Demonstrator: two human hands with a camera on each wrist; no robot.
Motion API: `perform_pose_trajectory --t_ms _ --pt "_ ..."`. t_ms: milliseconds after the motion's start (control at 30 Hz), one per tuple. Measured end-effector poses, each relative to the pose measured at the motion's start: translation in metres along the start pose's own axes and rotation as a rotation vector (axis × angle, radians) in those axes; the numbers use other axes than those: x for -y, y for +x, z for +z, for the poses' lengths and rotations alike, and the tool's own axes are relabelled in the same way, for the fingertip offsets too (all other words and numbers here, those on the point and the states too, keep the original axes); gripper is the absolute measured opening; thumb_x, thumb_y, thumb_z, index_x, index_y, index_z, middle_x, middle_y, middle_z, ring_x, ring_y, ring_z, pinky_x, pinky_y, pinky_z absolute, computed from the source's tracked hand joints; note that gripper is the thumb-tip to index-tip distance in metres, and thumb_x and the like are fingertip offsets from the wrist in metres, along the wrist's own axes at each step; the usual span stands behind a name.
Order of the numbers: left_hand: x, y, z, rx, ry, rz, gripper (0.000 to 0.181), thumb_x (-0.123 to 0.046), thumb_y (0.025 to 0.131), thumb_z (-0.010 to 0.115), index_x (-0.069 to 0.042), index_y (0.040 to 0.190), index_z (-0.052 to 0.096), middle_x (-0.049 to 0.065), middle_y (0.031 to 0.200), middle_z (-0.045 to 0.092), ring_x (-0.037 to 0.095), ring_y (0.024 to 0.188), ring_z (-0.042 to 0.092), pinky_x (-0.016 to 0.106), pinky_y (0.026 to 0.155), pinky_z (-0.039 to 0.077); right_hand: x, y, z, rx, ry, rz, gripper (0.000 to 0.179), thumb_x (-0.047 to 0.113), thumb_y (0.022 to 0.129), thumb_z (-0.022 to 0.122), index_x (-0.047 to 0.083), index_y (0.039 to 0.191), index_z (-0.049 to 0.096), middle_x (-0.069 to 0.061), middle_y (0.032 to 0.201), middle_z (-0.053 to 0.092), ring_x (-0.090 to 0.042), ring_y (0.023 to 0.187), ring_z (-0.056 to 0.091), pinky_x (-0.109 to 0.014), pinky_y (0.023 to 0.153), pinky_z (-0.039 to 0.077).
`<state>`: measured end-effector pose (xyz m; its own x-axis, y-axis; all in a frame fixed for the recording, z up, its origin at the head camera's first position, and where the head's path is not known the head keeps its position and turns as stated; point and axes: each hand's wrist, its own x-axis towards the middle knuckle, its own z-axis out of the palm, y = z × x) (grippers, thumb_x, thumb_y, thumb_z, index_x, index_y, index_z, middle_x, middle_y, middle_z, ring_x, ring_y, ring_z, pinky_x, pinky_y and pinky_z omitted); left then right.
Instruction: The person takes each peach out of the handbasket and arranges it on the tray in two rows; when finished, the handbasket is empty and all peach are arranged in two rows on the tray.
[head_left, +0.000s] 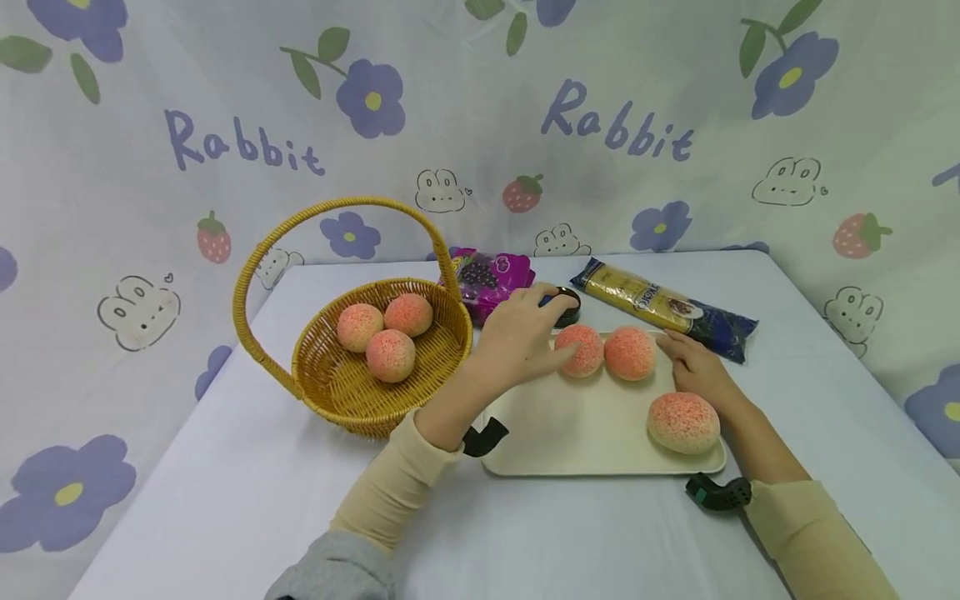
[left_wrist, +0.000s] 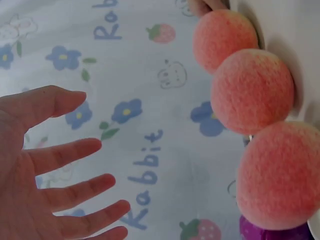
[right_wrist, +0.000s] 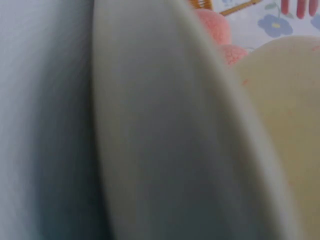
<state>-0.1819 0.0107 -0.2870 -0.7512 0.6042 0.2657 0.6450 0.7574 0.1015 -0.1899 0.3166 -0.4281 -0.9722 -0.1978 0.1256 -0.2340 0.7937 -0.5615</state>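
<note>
We see the left hand above the left part of the cream rectangular tray, empty, fingers spread wide; the right hand touches its far right corner, its grip unclear to us. Three round, pink-speckled peaches remain on the tray; three lie in the yellow woven wicker basket beyond its left edge. We judge the work midway. Only the left wrist view shows the fingers clear of fruit; the head view overlaps thumb and peach.
</note>
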Motion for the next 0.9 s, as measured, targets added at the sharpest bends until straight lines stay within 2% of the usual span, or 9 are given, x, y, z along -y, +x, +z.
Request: perform_pose_trajectory --t_ms 200,333,600,733,900 --pt "0.014 -0.007 -0.001 -0.010 -0.028 -0.079 0.050 -0.044 0.082 0.061 -0.023 0.126 0.051 0.004 0.131 0.044 0.024 0.117 0.044 0.040 0.091 0.042 0.003 -0.001 0.001 -0.003 -0.001 0.002 0.040 0.005 0.095 0.033 -0.007 0.132 0.041 -0.029 0.141 0.027 -0.051 0.126 0.022 -0.062 0.099 0.019" --pt "0.023 -0.009 -0.002 -0.013 -0.010 -0.117 0.047 -0.041 0.083 0.060 -0.023 0.126 0.052 0.005 0.132 0.044 0.026 0.118 0.043 0.042 0.092 0.040 0.005 -0.001 0.001 -0.001 0.003 0.024 0.040 0.007 0.096 0.033 -0.006 0.133 0.040 -0.029 0.141 0.026 -0.050 0.127 0.021 -0.062 0.099 0.018" --pt "0.037 -0.018 -0.003 -0.008 -0.040 -0.143 0.043 -0.038 0.085 0.058 -0.021 0.125 0.054 0.007 0.130 0.045 0.028 0.116 0.044 0.044 0.087 0.044 0.002 -0.001 0.003 0.001 0.012 0.033 0.041 0.006 0.095 0.033 -0.005 0.134 0.040 -0.028 0.142 0.025 -0.050 0.128 0.020 -0.062 0.100 0.017" --pt "0.044 -0.023 -0.003 -0.017 -0.053 -0.162 0.042 -0.036 0.086 0.058 -0.020 0.124 0.055 0.009 0.130 0.045 0.031 0.116 0.044 0.048 0.088 0.044 0.001 -0.001 0.003 -0.002 0.015 0.020 0.040 0.005 0.095 0.035 -0.006 0.133 0.040 -0.029 0.141 0.026 -0.050 0.127 0.021 -0.062 0.099 0.018" --pt "0.052 -0.029 0.000 -0.014 -0.064 -0.180 0.040 -0.038 0.088 0.057 -0.019 0.124 0.055 0.009 0.131 0.044 0.030 0.115 0.045 0.048 0.082 0.047 0.001 -0.001 0.001 -0.017 0.017 -0.010 0.040 0.004 0.094 0.035 -0.008 0.131 0.042 -0.031 0.139 0.027 -0.051 0.126 0.023 -0.061 0.099 0.019"
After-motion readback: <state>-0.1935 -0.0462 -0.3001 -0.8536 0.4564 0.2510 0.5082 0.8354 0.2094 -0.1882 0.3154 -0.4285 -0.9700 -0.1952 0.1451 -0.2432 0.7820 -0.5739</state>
